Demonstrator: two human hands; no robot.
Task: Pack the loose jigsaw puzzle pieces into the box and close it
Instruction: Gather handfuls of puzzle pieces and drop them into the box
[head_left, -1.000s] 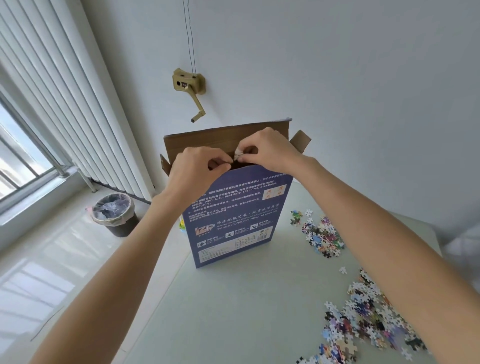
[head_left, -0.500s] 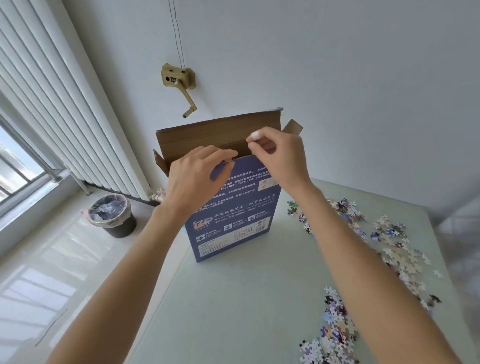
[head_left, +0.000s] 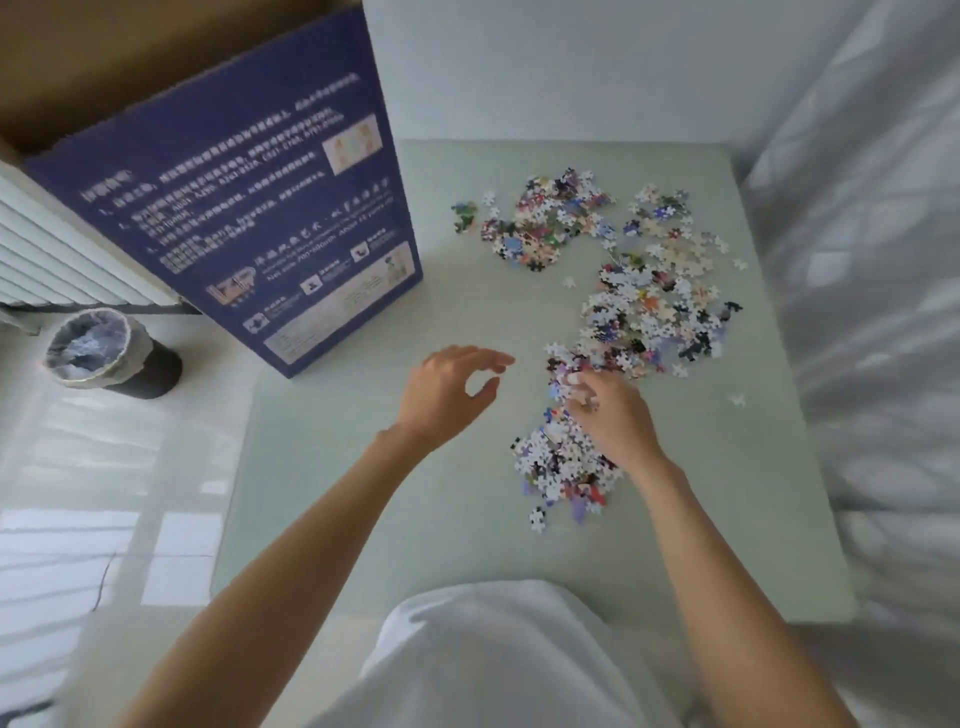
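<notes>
upright, box long axis vertical

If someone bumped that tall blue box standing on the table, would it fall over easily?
Probably, yes. The blue box stands upright on a narrow end near the table edge, so it looks apt to tip. It seems to be thin cardboard with its top open, so it is likely light, and a sideways push might slide it on the smooth tabletop.

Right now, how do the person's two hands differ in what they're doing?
The right hand is down in the loose puzzle pieces, fingers curled round some; the left hand hovers over bare table, holding nothing. The right hand's fingers are bent tight; the left hand's are loosely curved, thumb apart. Both reach forward, away from the upright blue box.
</notes>
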